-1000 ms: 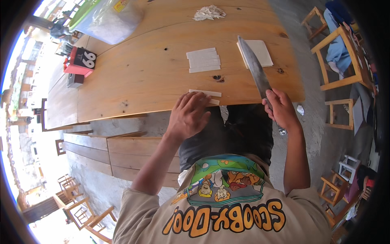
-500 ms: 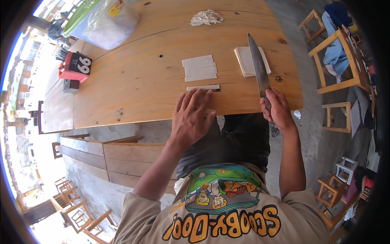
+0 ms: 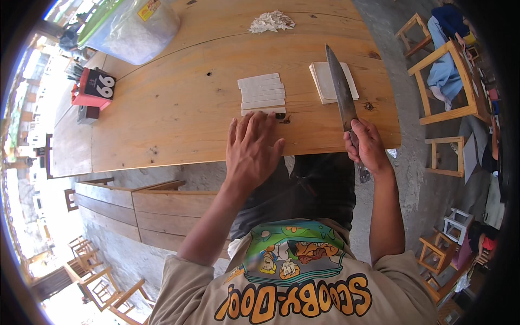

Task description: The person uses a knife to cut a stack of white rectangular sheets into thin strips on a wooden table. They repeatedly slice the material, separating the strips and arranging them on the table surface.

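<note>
My left hand [image 3: 252, 145] lies palm down at the table's near edge, its fingers stretched out. Their tips touch a narrow white paper strip [image 3: 245, 112], partly covered by them. Just beyond it several more white strips [image 3: 262, 92] lie side by side in a block. My right hand [image 3: 366, 145] is wrapped round the handle of a large kitchen knife [image 3: 340, 86], whose blade points away from me. The blade passes over a stack of white paper sheets [image 3: 322, 81] to the right of the strips.
A heap of small paper scraps [image 3: 272, 21] sits farther back on the wooden table [image 3: 184, 108]. At the far left stand a clear tub with a green lid [image 3: 135, 35] and a red-and-black holder [image 3: 95, 89]. Wooden stools [image 3: 447, 157] and a seated person [image 3: 447, 65] are at the right.
My left hand has slid the near strip away from me, closer to the block of strips. The knife stays in my right hand above the paper stack.
</note>
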Tool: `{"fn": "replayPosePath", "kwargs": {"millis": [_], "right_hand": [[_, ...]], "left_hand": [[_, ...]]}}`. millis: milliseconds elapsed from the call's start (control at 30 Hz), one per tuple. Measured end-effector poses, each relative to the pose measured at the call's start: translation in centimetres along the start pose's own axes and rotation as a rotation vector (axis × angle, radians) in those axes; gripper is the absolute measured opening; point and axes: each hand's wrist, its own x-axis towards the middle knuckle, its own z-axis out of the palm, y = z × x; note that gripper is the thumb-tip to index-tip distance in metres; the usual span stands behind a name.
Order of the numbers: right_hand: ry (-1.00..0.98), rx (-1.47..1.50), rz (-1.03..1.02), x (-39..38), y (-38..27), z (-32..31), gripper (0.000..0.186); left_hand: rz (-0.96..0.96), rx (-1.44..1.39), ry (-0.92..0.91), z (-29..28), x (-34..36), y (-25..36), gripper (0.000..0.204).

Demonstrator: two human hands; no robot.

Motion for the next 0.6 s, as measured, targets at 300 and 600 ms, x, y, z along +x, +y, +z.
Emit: {"fn": "replayPosePath", "kwargs": {"millis": [300,600], "right_hand": [[0.023,-0.009,0.008,-0.1,-0.1,0.2,0.049],[0.004,-0.022,0.021,0.4,0.1,-0.3,0.05]], "left_hand": [[0.093,-0.069,0.113,0.3,-1.2,-0.6,0.059],[0.265,-0.097,0.144,-0.1,-4.7,-3.3,0.053]]}}
